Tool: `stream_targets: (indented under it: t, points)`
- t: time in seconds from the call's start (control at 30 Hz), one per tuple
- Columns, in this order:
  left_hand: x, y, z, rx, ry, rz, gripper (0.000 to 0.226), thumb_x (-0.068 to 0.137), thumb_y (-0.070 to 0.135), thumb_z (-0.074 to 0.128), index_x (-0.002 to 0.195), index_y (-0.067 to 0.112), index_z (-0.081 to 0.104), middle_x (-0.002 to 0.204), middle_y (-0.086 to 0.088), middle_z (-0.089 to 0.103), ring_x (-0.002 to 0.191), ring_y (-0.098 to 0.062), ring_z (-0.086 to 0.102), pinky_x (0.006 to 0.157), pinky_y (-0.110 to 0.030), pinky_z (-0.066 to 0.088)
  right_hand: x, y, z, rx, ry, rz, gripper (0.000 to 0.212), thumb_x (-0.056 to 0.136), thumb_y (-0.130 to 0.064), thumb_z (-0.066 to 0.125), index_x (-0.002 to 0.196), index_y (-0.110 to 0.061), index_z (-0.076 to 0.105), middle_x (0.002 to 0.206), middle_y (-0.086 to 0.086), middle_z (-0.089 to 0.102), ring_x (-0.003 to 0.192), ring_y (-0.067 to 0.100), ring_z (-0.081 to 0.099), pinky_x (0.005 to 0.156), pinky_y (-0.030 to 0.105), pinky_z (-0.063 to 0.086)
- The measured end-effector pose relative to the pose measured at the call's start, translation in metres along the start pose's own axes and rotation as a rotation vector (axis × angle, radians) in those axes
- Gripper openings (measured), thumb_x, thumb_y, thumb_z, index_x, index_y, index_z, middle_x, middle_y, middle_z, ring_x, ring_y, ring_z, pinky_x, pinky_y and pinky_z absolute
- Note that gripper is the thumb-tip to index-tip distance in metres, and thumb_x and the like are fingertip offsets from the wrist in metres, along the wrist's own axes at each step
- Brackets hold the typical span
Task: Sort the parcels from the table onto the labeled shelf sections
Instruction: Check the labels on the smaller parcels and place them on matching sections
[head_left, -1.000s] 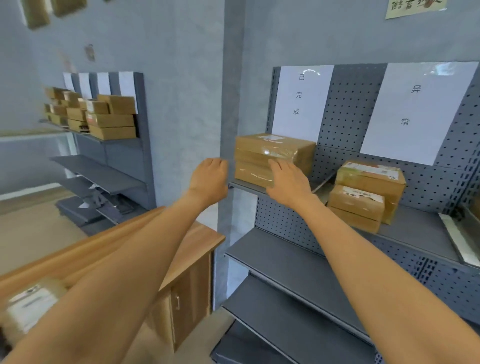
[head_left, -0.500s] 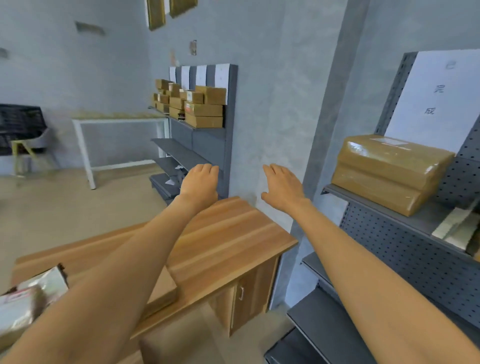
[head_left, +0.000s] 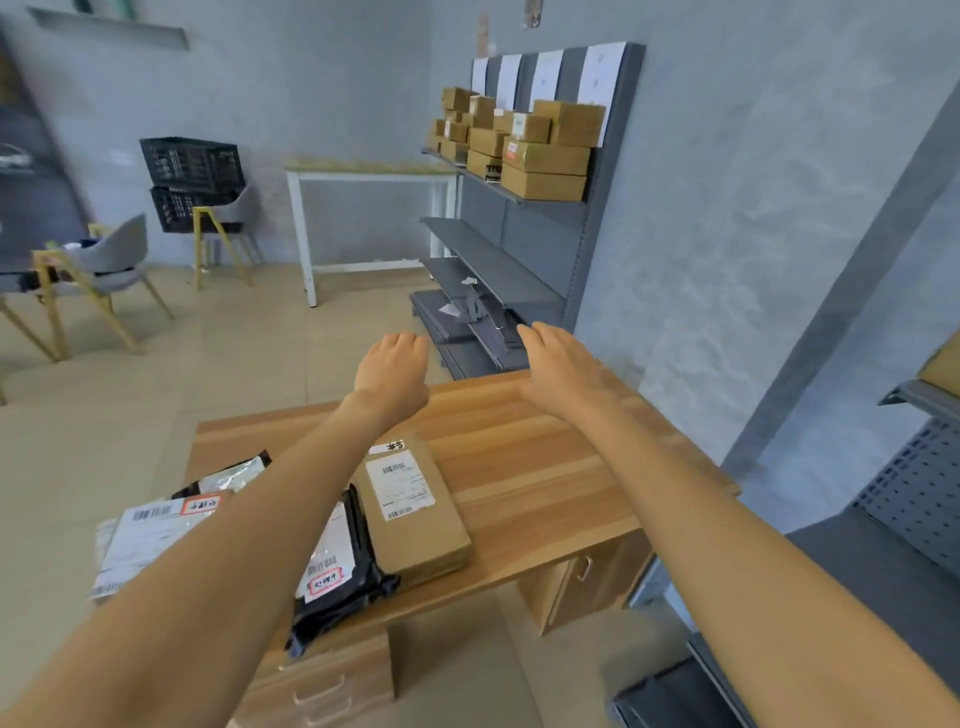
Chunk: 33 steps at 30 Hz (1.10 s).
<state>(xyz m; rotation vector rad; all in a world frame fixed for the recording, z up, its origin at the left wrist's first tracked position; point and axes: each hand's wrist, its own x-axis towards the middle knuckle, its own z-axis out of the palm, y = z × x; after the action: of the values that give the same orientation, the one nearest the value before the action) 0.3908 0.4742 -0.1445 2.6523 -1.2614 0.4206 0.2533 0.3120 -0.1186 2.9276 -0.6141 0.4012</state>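
Several parcels lie on the wooden table (head_left: 545, 467): a flat brown cardboard parcel (head_left: 415, 514) with a white label, a black plastic mailer (head_left: 337, 577) partly under my left forearm, and a white mailer (head_left: 145, 540) at the table's left end. My left hand (head_left: 392, 371) hovers over the table's far edge, fingers loosely curled, holding nothing. My right hand (head_left: 558, 364) hovers beside it with fingers extended, also holding nothing. The near shelf unit (head_left: 904, 545) shows only at the right edge.
A second grey shelf unit (head_left: 519, 249) stands against the far wall with several brown boxes (head_left: 540, 150) stacked on its top shelf. A white-framed table (head_left: 363, 176), grey chairs (head_left: 98, 260) and black crates (head_left: 192, 176) stand at the back left.
My view has swung left and down from the near shelf to the table. Both hands, holding nothing, have come away from the box left on the shelf and now hover over the table.
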Motion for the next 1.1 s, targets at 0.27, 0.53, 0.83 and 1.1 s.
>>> stream_targets:
  t: [0.27, 0.53, 0.83, 1.1]
  points:
    - [-0.021, -0.043, 0.066, 0.022, -0.143, -0.116, 0.045, 0.085, 0.010, 0.054, 0.130, 0.006, 0.046, 0.130, -0.010, 0.051, 0.122, -0.029, 0.046, 0.096, -0.033, 0.039, 0.024, -0.038, 0.073, 0.061, -0.146, -0.067, 0.068, 0.088, -0.024, 0.061, 0.147, -0.010, 0.029, 0.147, 0.009, 0.038, 0.136, 0.026, 0.035, 0.108, 0.036, 0.033]
    - [-0.027, -0.060, 0.127, 0.013, -0.301, -0.273, 0.044, 0.087, 0.011, 0.054, 0.130, 0.007, 0.044, 0.131, -0.010, 0.050, 0.122, -0.029, 0.044, 0.093, -0.033, 0.039, 0.049, -0.053, 0.145, 0.166, -0.299, -0.144, 0.073, 0.091, -0.027, 0.058, 0.152, -0.011, 0.021, 0.155, 0.007, 0.028, 0.141, 0.026, 0.028, 0.111, 0.038, 0.030]
    - [-0.022, -0.062, 0.202, -0.118, -0.461, -0.496, 0.046, 0.089, 0.014, 0.052, 0.133, 0.005, 0.042, 0.132, -0.013, 0.047, 0.125, -0.031, 0.040, 0.092, -0.035, 0.040, 0.076, -0.043, 0.227, 0.269, -0.443, -0.201, 0.068, 0.088, -0.025, 0.060, 0.148, -0.013, 0.030, 0.150, 0.006, 0.036, 0.136, 0.027, 0.035, 0.108, 0.036, 0.032]
    - [-0.032, -0.059, 0.255, -0.544, -0.428, -0.880, 0.046, 0.081, 0.018, 0.063, 0.121, 0.002, 0.048, 0.117, -0.015, 0.056, 0.109, -0.033, 0.054, 0.087, -0.043, 0.049, 0.068, -0.046, 0.284, 0.438, -0.626, -0.108, 0.064, 0.090, -0.035, 0.059, 0.145, -0.011, 0.034, 0.148, 0.008, 0.039, 0.136, 0.028, 0.035, 0.107, 0.040, 0.034]
